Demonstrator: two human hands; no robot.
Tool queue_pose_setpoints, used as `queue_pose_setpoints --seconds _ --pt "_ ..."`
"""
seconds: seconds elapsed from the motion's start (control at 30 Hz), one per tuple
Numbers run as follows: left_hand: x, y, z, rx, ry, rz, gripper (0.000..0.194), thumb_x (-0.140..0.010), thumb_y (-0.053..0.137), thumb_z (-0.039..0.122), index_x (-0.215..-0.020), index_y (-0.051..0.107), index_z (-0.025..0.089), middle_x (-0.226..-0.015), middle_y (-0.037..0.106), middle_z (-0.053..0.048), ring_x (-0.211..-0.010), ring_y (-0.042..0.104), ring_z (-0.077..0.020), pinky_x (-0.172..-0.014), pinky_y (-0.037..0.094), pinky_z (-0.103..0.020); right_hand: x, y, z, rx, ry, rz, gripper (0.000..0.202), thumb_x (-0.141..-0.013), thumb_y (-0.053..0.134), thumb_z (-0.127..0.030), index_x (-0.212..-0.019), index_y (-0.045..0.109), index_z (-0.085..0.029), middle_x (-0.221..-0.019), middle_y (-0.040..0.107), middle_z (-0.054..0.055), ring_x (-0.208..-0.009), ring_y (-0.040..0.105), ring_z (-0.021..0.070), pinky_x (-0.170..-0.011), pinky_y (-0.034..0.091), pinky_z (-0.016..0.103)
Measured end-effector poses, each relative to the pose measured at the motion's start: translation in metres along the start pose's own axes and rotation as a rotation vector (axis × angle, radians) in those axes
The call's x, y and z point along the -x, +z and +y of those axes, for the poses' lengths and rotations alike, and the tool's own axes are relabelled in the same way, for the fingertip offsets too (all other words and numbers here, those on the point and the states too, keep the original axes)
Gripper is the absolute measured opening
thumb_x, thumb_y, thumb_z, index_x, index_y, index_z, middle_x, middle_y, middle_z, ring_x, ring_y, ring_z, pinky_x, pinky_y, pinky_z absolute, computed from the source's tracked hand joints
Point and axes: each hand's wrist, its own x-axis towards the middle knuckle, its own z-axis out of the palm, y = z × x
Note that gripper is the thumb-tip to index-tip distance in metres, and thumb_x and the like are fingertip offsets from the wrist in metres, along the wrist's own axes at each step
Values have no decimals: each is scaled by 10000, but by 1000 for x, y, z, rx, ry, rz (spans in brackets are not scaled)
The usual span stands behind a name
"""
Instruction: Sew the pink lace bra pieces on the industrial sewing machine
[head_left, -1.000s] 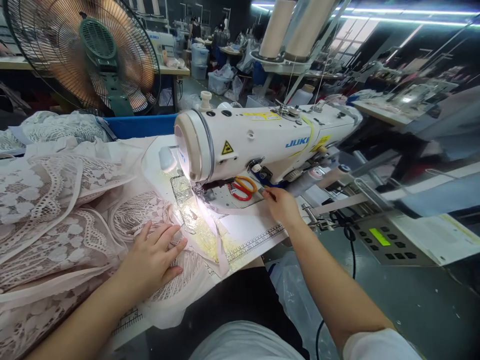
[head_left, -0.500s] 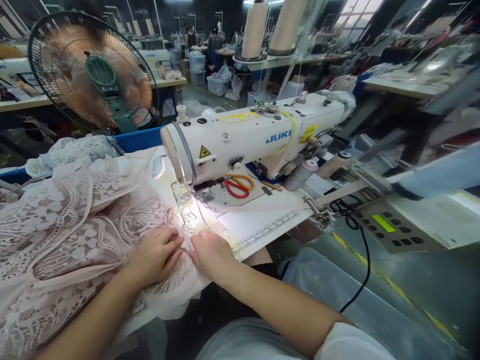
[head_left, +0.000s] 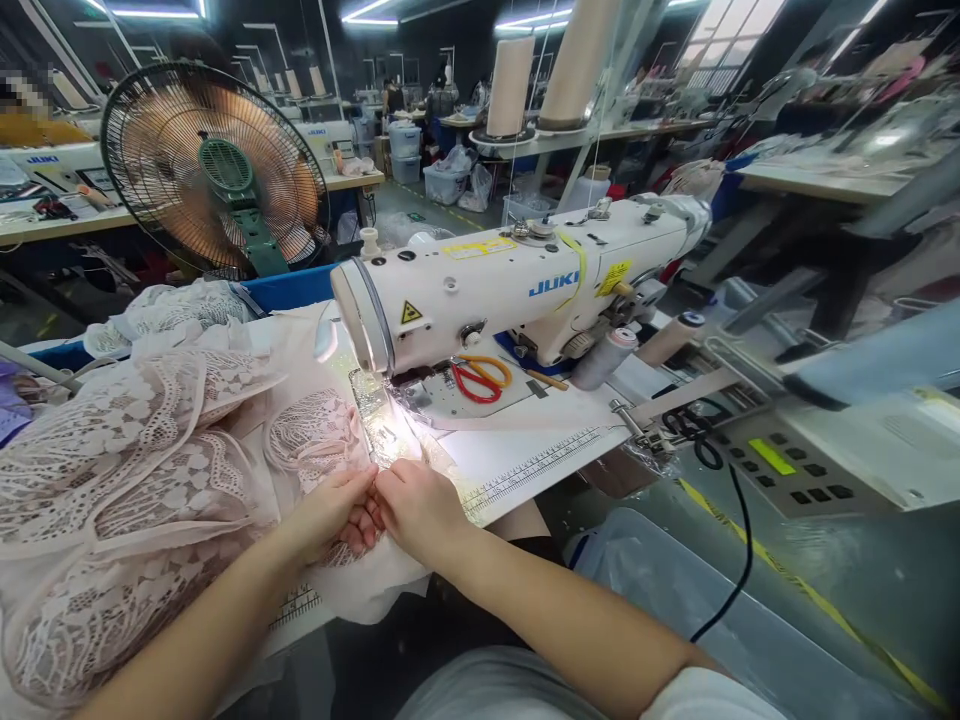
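Observation:
My left hand (head_left: 343,512) and my right hand (head_left: 421,508) meet at the front of a white sewing machine (head_left: 480,275). Both have their fingers closed on the edge of a pale pink lace piece (head_left: 313,428), which lies on the machine bed below the lit needle area. The exact bit pinched between the fingertips is hidden. More pink lace fabric (head_left: 142,450) is heaped at my left. Red and orange-handled scissors (head_left: 481,378) lie on the bed behind my right hand.
A large fan (head_left: 225,165) stands behind the fabric on the left. Grey thread cones (head_left: 606,358) stand right of the machine. A control box (head_left: 787,455) with a green display hangs at right, above a clear plastic bin (head_left: 637,570). A printed ruler (head_left: 536,465) runs along the table's front edge.
My left hand has turned and drawn in against my right, its fingers now curled where they were spread over the lace. The camera view has tilted slightly.

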Motion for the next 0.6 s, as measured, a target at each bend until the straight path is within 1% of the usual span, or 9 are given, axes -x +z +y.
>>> queue_pose_setpoints --seconds 0.03,0.1,0.17,0.23,0.3,0.37,0.5,0.53,0.6 --pt "-3 -1 -2 50 -9 3 517 -700 628 655 -676 572 141 -558 606 -28 -454 542 -108 -389 387 -192 3 3 1 -20 -28 13 175 -889 468 -233 -886 635 -182 -858 618 71 -775 556 196 -591 412 281" --pt "-8 -6 -5 82 14 18 524 -607 737 627 -709 578 138 -543 604 -12 -486 559 -98 -415 409 -168 11 4 3 -93 -97 57 182 -887 474 -227 -885 646 -166 -908 621 88 -807 561 196 -650 446 288" --pt "-10 -10 -8 125 36 24 531 -555 799 583 -746 593 134 -574 630 -12 -539 582 -93 -464 443 -155 19 0 8 -195 -155 94 179 -873 479 -200 -900 651 -156 -954 624 97 -832 570 188 -714 468 289" --pt "-11 -13 -10 176 58 26 528 -536 833 547 -773 612 130 -611 653 -15 -582 603 -95 -506 473 -158 25 -7 15 -281 -149 88 185 -847 480 -144 -915 652 -153 -945 638 91 -822 583 176 -725 474 277" --pt "-11 -14 -11 215 72 24 521 -529 859 505 -814 636 130 -649 672 -16 -614 622 -106 -531 498 -170 25 -14 21 -330 -81 44 209 -822 471 -84 -907 649 -154 -886 656 73 -785 592 166 -701 470 264" --pt "-12 -15 -13 234 79 29 508 -538 866 482 -840 654 134 -676 683 -18 -632 635 -114 -537 509 -178 20 -21 24 -342 -22 -9 232 -815 472 -62 -939 648 -150 -877 669 71 -790 600 170 -700 468 266" --pt "-11 -13 -15 235 90 34 478 -555 862 476 -830 666 139 -683 685 -16 -647 647 -120 -563 521 -187 4 -30 21 -291 -45 -151 270 -825 496 -87 -1054 631 -134 -991 667 104 -901 614 199 -774 473 294" --pt "-11 -13 -15 238 91 33 477 -551 864 477 -824 666 139 -677 681 -12 -644 646 -118 -567 522 -188 1 -31 19 -265 -50 -183 268 -826 498 -91 -1056 628 -135 -1014 659 108 -921 612 205 -784 472 300" --pt "-11 -12 -16 241 93 25 477 -546 864 481 -812 668 137 -663 668 -5 -636 642 -115 -571 520 -188 -5 -30 17 -202 -34 -218 221 -829 493 -92 -996 631 -138 -1034 639 111 -918 605 205 -773 469 299"
